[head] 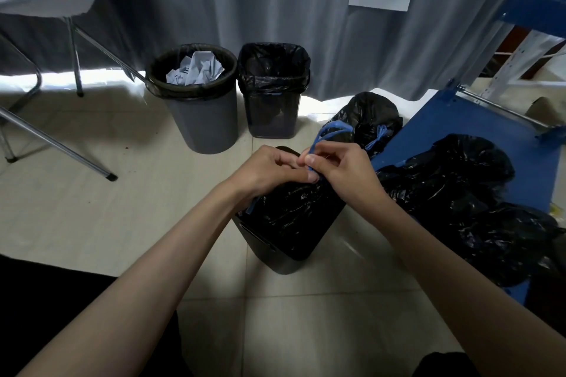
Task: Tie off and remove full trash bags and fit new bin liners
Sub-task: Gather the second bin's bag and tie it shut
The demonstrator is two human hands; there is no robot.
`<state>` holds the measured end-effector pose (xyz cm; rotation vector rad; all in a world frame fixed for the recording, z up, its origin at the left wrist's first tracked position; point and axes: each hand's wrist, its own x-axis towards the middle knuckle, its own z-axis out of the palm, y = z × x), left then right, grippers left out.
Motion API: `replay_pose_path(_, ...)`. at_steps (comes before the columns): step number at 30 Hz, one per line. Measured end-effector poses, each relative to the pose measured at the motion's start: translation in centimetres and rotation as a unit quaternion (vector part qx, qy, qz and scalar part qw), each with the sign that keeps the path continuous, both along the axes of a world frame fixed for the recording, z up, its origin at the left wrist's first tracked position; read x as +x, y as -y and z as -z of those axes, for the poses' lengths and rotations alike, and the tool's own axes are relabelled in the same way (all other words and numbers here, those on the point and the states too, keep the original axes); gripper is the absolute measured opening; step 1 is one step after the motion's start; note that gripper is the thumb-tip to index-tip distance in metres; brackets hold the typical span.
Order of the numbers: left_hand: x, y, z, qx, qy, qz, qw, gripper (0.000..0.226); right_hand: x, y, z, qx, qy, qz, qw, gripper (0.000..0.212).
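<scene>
A dark bin (pixel 275 257) stands on the floor just in front of me, with a black trash bag (pixel 294 211) gathered at its top. Both hands meet over the bag's mouth. My right hand (pixel 340 171) pinches the blue drawstring (pixel 329 131), which loops up beyond my fingers. My left hand (pixel 266 168) has its fingers curled at the same cord; another blue end (pixel 252 208) hangs below its wrist.
A grey round bin (pixel 202 119) lined in black holds crumpled paper (pixel 196 69); beside it stands a black-lined square bin (pixel 272 110). A tied black bag (pixel 370 119) and more black bags (pixel 459 193) lie on a blue cart (pixel 428 128) at right. Folding table legs (pixel 73 61) stand at left.
</scene>
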<state>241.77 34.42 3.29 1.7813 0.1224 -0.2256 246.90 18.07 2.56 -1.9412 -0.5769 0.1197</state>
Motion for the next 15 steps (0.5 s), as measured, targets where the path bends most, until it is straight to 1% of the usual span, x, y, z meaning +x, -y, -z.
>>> replay_pose_path(2, -0.1, 0.2, 0.0, -0.009, -0.001, 0.012, 1.0, 0.018, 0.1, 0.0, 0.1, -0.019, 0.026, -0.004, 0.999, 0.011)
replay_pose_path(5, -0.1, 0.5, 0.0, -0.023, 0.0, 0.002, 1.0, 0.018, 0.1, 0.0, 0.1, -0.029, 0.036, 0.002, 0.999, 0.008)
replay_pose_path(11, -0.3, 0.9, 0.1, -0.024, 0.015, -0.027, 0.999, 0.019, -0.3, 0.3, -0.8, 0.006, -0.013, 0.017, 1.0, 0.014)
replay_pose_path(13, -0.2, 1.1, 0.0, -0.003, 0.026, -0.032, 0.999, 0.018, -0.2, 0.3, -0.7, 0.001, -0.022, 0.031, 0.999, 0.013)
replay_pose_path(15, 0.0, 1.3, 0.0, 0.077, 0.061, -0.045, 0.994, 0.012, 0.0, 0.4, -0.5, -0.016, -0.024, 0.05, 0.998, 0.015)
